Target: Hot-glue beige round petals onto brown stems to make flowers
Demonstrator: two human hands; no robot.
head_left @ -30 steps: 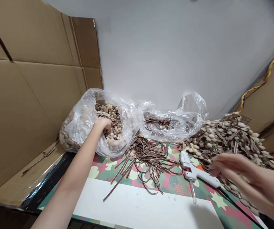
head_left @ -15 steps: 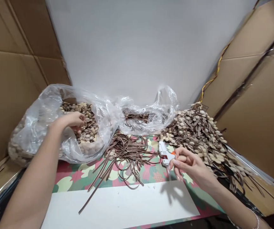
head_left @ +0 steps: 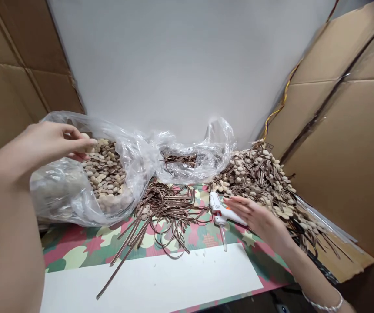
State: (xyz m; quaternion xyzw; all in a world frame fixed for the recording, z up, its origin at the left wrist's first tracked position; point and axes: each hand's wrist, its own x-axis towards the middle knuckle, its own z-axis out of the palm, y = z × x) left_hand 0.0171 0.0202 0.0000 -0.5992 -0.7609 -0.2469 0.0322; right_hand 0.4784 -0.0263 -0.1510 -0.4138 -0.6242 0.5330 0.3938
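My left hand (head_left: 55, 141) is raised at the left above the clear plastic bag (head_left: 59, 191), its fingertips pinched on a small cluster of pale discs (head_left: 89, 142). Many round beige and brown discs (head_left: 106, 174) fill the open bag. On the right, my right hand (head_left: 255, 215) reaches over the handle of a white glue gun (head_left: 215, 203), fingers extended and not wrapped round it. The glue gun lies on the patterned cloth with a clear glue stick pointing towards me.
Brown cords (head_left: 170, 204) lie tangled in the middle, behind a white board (head_left: 161, 278). A second plastic bag (head_left: 219, 139) holds brown strands. Disc-tipped strands (head_left: 255, 174) are heaped at the right. Cardboard walls (head_left: 346, 143) stand on both sides.
My left hand has risen out of the bag's opening and moved left with pale discs in its fingertips. My right hand's fingers have straightened over the glue gun. The view has shifted slightly.
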